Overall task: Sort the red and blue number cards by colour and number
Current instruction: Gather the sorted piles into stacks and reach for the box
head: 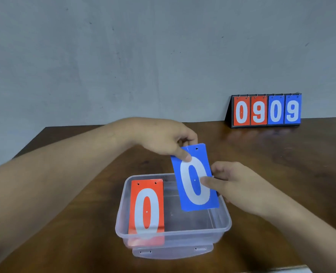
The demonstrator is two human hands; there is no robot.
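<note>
Nearest me, a clear plastic tub [173, 236] sits on the dark wooden counter [281, 174]. A red 0 card [147, 209] lies inside along its 9 o'clock side. Both hands pinch a blue 0 card [192, 174] above the tub's 1 o'clock corner: left hand [163, 138] at the card's top corner, right hand [234, 182] at its 3 o'clock edge. I judge I am placing the blue zero; next I lower it into the tub's bare 3 o'clock half, clearing the rim. A flip scoreboard [266, 110] stands well apart at 1 o'clock.
</note>
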